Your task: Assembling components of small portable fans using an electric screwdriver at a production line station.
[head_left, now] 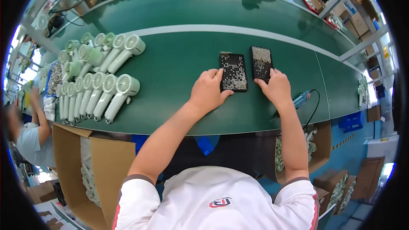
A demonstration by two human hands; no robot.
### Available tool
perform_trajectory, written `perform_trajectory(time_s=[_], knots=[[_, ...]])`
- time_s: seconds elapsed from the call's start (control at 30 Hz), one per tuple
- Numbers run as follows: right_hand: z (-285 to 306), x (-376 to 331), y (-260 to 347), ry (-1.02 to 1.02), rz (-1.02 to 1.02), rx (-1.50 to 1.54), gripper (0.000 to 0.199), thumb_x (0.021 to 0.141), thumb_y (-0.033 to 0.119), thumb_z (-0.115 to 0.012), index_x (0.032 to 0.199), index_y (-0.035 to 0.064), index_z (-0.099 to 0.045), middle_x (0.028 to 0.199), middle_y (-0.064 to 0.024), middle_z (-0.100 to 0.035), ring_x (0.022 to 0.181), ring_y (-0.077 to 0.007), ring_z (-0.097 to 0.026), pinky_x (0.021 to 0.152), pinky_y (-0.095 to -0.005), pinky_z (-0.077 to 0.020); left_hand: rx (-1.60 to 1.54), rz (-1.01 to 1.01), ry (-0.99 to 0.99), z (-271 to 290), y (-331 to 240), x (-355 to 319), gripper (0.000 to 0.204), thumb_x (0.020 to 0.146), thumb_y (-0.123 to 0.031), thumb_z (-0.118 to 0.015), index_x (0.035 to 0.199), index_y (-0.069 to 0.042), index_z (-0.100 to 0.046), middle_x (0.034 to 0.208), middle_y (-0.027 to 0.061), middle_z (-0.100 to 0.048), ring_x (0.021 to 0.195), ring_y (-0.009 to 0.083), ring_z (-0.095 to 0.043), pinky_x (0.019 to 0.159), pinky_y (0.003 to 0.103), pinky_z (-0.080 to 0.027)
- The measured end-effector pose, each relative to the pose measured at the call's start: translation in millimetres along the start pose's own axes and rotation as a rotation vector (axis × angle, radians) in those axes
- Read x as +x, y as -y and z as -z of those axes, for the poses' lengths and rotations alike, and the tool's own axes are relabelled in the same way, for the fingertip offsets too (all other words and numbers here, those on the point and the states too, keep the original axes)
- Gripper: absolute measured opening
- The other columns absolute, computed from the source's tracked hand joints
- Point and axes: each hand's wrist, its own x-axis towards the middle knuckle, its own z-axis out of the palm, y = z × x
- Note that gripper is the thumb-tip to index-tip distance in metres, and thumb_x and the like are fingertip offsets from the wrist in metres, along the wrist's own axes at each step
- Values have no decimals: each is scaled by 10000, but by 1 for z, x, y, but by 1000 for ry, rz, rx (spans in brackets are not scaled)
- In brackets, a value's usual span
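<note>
Two black trays of small metal screws are on the green workbench in front of me. My left hand (208, 90) holds the larger left tray (233, 72) by its near left corner, thumb along the near edge. Screws crowd the near part of that tray, while its far part is only sparsely dotted with them. My right hand (276, 87) grips the near end of the narrower tray (261, 62), with the thumb at its left side. Screws lie thickest in this tray's far half. A small gap separates the two trays.
Rows of pale green handheld fans (123, 86) lie at the left of the bench (179, 59). A blue electric screwdriver (301, 99) with a black cord rests right of my right forearm. Cardboard boxes (111, 168) of fan parts stand below the bench. Another person (32, 134) works at far left.
</note>
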Motion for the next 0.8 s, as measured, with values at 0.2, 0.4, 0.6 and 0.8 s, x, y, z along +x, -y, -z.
perform_trajectory(time_s=[0.2, 0.4, 0.6, 0.8], knots=[[7, 28, -29, 52, -75, 37, 831, 840, 506, -789, 1307, -154, -601, 1344, -308, -624, 1273, -440, -585, 1085, -428, -481, 16, -202, 119, 32, 11, 43, 1128, 610, -338, -969, 1537, -8, -416, 1585, 228, -393, 1469, 427, -376, 1196, 495, -376], [0, -4, -35, -366, 97, -139, 655, 877, 344, -798, 1309, -114, -614, 1273, -277, -668, 1161, -395, -645, 1020, -444, -508, -89, -333, 401, 28, 39, 85, 1274, 594, -393, -980, 1601, -29, -290, 1651, 233, -294, 1538, 432, -257, 1246, 503, -305], [20, -71, 45, -107, 46, 495, 337, 898, 211, -786, 1124, -33, -733, 852, -165, -725, 733, -275, -689, 674, -374, -541, -82, -284, 385, 27, 32, 70, 1252, 641, -486, -946, 1581, 22, -294, 1576, 261, -404, 1489, 441, -349, 1220, 498, -339], [0, -78, 65, -34, 80, 606, 368, 976, 206, -686, 1140, -123, -685, 847, -198, -705, 804, -361, -670, 757, -437, -532, 9, -115, 216, 21, 2, 36, 1199, 707, -463, -912, 1557, 91, -273, 1525, 334, -419, 1429, 479, -413, 1190, 499, -365]])
